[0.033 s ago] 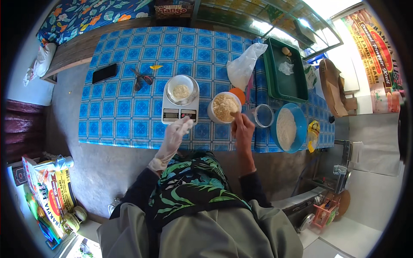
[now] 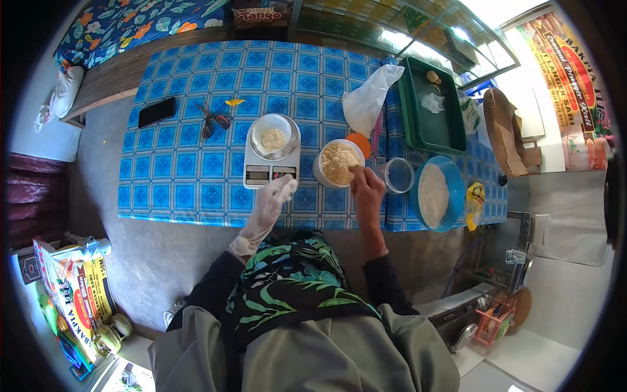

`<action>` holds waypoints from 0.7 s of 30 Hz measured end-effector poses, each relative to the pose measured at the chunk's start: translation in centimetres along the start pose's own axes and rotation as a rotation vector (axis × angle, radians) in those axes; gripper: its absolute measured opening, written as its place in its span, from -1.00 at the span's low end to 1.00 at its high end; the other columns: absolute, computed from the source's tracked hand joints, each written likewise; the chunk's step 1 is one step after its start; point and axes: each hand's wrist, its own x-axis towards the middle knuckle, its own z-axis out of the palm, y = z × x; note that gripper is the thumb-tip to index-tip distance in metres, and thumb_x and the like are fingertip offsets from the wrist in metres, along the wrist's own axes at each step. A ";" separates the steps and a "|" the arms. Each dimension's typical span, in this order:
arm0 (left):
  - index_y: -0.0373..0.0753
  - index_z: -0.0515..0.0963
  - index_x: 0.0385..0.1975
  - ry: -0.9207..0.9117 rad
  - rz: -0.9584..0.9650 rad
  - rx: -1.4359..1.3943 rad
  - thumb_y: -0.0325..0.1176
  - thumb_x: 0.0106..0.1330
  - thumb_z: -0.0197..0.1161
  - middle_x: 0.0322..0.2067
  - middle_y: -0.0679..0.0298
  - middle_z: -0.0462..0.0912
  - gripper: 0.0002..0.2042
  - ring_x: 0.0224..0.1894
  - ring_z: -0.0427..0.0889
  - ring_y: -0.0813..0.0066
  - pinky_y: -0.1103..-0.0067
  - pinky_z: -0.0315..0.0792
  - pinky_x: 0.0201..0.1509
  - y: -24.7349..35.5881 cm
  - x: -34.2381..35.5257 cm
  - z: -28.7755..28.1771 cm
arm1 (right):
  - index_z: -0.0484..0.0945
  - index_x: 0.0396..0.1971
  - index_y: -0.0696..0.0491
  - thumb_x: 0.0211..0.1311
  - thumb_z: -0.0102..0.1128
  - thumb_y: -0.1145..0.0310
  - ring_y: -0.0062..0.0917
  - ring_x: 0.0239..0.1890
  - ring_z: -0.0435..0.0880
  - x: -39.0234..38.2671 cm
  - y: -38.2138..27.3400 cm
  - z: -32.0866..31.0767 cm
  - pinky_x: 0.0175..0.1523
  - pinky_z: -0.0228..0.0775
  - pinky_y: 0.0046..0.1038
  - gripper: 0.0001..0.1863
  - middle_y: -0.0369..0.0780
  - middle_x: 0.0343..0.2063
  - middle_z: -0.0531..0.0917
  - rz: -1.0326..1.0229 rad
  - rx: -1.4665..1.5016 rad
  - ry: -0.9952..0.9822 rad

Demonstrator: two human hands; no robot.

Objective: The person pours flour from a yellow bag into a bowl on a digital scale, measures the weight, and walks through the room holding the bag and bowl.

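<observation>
A white kitchen scale [image 2: 252,160] stands on the table, bearing a round white bowl [image 2: 274,121] with some pale crumbly powder in it. My left hand [image 2: 273,199], in a thin translucent glove, is at the scale's front edge by the buttons, its fingers bunched with nothing visible in them. Just right of the scale is a white tub [image 2: 321,174] heaped with beige powder [image 2: 339,161]. My bare right hand [image 2: 368,188] is closed at the tub's right rim, its fingertips over the powder; what they pinch cannot be made out.
Behind the tub lie an orange lid [image 2: 360,144] and a plastic bag [image 2: 372,101]. To the right are a clear container [image 2: 399,175], a blue basin [image 2: 457,202] with white flour, a yellow packet [image 2: 475,204] and a green tray [image 2: 434,134]. Scissors [image 2: 210,122] and a phone [image 2: 157,112] lie left.
My left hand has shifted very slightly to the right against the scale. My right hand stays at the tub's rim, and the whole view has moved a little.
</observation>
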 end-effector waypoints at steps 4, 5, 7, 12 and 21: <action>-0.51 0.25 0.21 -0.046 0.276 0.437 -0.26 0.44 0.01 0.10 0.02 0.48 -0.52 0.12 0.48 0.37 0.49 0.36 0.18 -3.1 3.6 3.9 | 0.58 -0.14 0.23 0.32 0.06 0.42 -0.37 -0.09 0.56 1.7 -0.1 -0.6 0.00 0.38 -0.35 -0.76 -0.13 -0.17 0.59 -0.575 -0.659 0.026; -0.51 0.25 0.21 -0.049 0.275 0.436 -0.26 0.44 0.01 0.10 0.02 0.48 -0.52 0.12 0.48 0.37 0.49 0.36 0.18 -2.9 4.4 4.8 | 0.58 -0.14 0.23 0.32 0.06 0.42 -0.37 -0.09 0.56 1.6 0.4 -1.1 0.00 0.38 -0.35 -0.76 -0.13 -0.17 0.59 -0.573 -0.660 0.028; -0.48 0.17 0.27 -0.056 0.220 0.253 -0.31 0.42 0.03 0.23 -0.15 0.28 -0.49 0.28 0.30 0.24 0.48 0.16 0.35 -2.1 5.2 5.8 | 0.48 0.07 0.19 0.37 0.01 0.36 -0.30 0.07 0.49 1.3 1.9 -1.6 0.14 0.31 -0.29 -0.65 -0.06 -0.05 0.56 -0.478 -0.339 0.174; -0.16 -0.14 0.42 -0.143 0.286 -0.211 0.03 0.47 -0.13 0.43 0.28 -0.09 -0.34 0.44 -0.05 0.42 0.43 -0.04 0.45 -3.5 6.0 6.4 | -0.23 0.41 0.13 0.46 -0.42 -0.12 -0.26 0.47 -0.17 2.4 6.8 0.1 0.47 -0.30 -0.33 -0.23 -0.09 0.44 -0.16 -0.178 0.175 0.080; -0.15 -0.14 0.43 -0.098 0.219 -0.188 0.03 0.47 -0.15 0.43 0.25 -0.10 -0.35 0.45 -0.09 0.36 0.35 0.08 0.41 -4.4 5.7 8.1 | -0.28 0.41 0.16 0.31 -0.53 -0.37 -0.34 0.47 -0.17 3.7 6.9 1.0 0.48 -0.35 -0.33 -0.03 -0.10 0.43 -0.14 0.001 0.390 -0.048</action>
